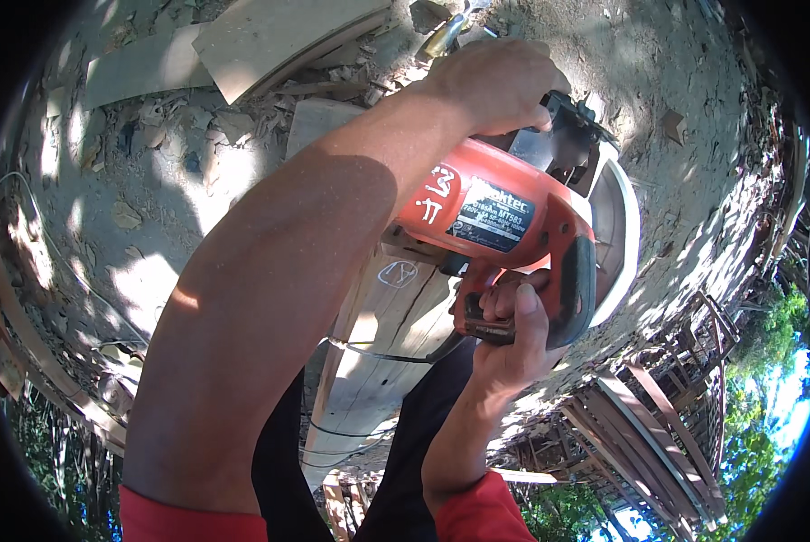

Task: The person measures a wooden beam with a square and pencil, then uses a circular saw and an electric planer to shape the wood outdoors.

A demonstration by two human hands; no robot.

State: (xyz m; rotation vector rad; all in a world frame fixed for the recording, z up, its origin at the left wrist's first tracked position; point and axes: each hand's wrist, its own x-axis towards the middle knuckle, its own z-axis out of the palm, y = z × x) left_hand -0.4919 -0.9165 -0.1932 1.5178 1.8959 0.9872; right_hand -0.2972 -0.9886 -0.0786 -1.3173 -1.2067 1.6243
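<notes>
A red circular saw (423, 212) with a label on its motor housing rests over a long pale wooden beam (391, 303), its round blade guard (623, 226) toward the right. My right hand (518, 348) is wrapped round the saw's rear handle, with the thumb up on the grip. Across the top of the saw reaches my left arm. My left hand (500, 83) is closed on the black front part (569, 135) of the saw, though some of its fingertips are hidden. The blade itself cannot be made out. A black power cord (387, 358) runs from the handle across the beam.
My dark-trousered legs (405, 452) stand either side of the beam. Flat boards (279, 41) and wood scraps lie on the sandy ground at the far left. A bottle-like object (443, 38) lies beyond my left hand. Stacked planks (640, 434) are at the right.
</notes>
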